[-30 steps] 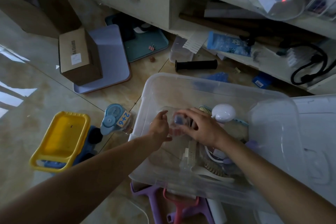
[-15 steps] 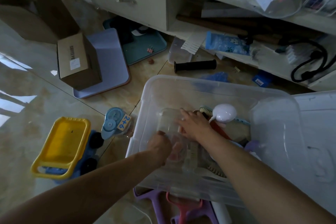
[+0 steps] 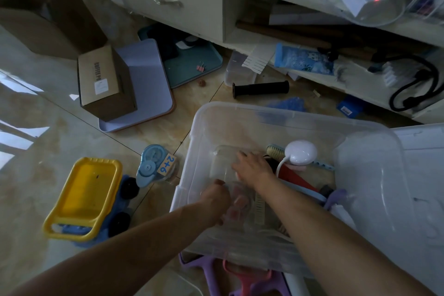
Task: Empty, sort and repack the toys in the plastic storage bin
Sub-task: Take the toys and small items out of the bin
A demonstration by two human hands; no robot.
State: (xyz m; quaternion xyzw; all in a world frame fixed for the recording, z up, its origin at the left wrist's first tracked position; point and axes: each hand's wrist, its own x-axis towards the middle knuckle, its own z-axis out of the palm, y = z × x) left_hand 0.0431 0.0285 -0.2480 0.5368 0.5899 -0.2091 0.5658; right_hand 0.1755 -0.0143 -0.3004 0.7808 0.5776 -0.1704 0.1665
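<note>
The plastic storage bin [image 3: 240, 115] sits on the tiled floor at about 4 o'clock in my view, translucent, with both my hands reaching inside it. My left hand [image 3: 215, 199] is curled over the near end of a clear inner container [image 3: 223, 163]; my fingers are hidden behind the knuckles, so I cannot tell whether they grip it. My right hand [image 3: 252, 168] lies flat on that container's far part, fingers straight and spread, pointing toward 11 o'clock. Just at 2 o'clock from my right hand are a white round toy [image 3: 301, 152], a bristle brush [image 3: 275, 152] and a red piece [image 3: 292, 176]. Outside the bin, at 9 o'clock, stand a blue number toy [image 3: 156, 166] and a yellow toy truck [image 3: 89, 197]. A cardboard box [image 3: 105, 84] rests at 11 o'clock.
</note>
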